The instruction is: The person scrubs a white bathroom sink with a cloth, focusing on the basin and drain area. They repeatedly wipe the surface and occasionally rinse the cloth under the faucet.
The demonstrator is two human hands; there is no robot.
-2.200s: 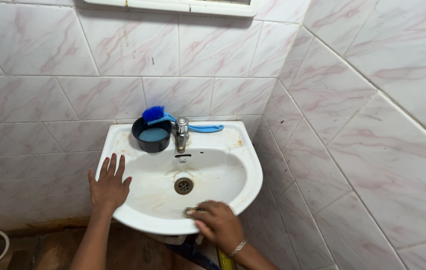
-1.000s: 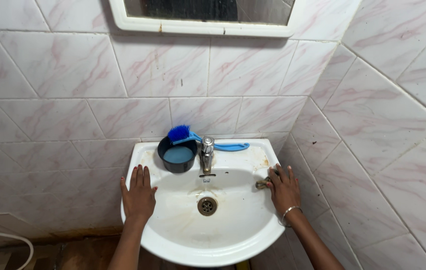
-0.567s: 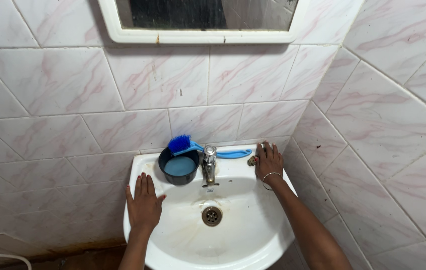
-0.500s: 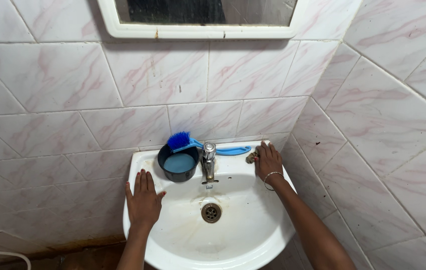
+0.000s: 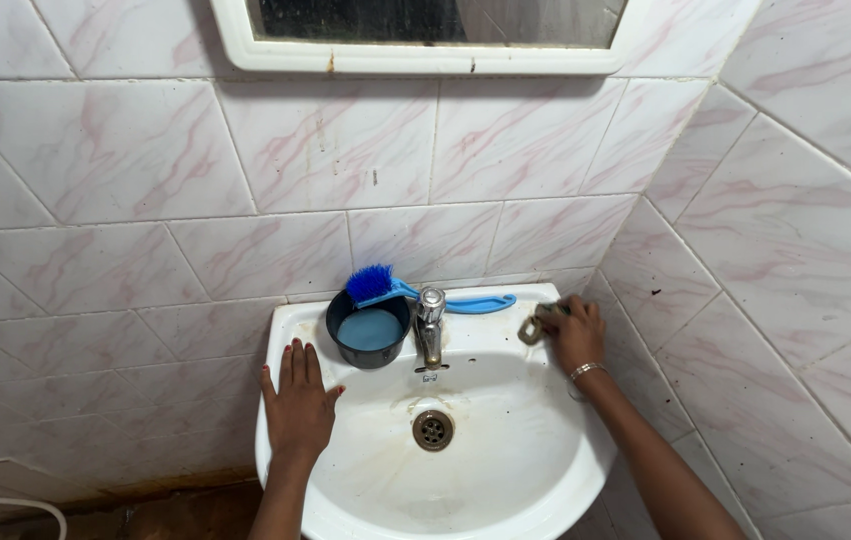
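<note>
The right hand (image 5: 575, 330) is closed on a small dark scouring pad (image 5: 531, 328) and presses it against the back right ledge of the white wall-mounted sink (image 5: 545, 470), just beside the tip of the blue brush's handle. The left hand (image 5: 300, 405) lies flat, fingers together and holding nothing, on the sink's left rim, apparently as a brace. A blue scrubbing brush (image 5: 385, 288) rests across a black bowl of bluish liquid (image 5: 369, 328) at the back left of the ledge, with the chrome tap (image 5: 431, 322) between the bowl and the working hand. Brownish staining shows on the ledge around the tap and in streaks down the basin toward the drain (image 5: 433, 430). In my judgement, the scrubbing of this corner is best done with short, firm strokes, the pad kept flat to the ledge and worked into the join with the tiled wall (image 5: 545, 150). The wrist should stay clear of the brush handle so that brush and bowl are not knocked. A mirror's lower edge (image 5: 425, 55) is visible above.
</note>
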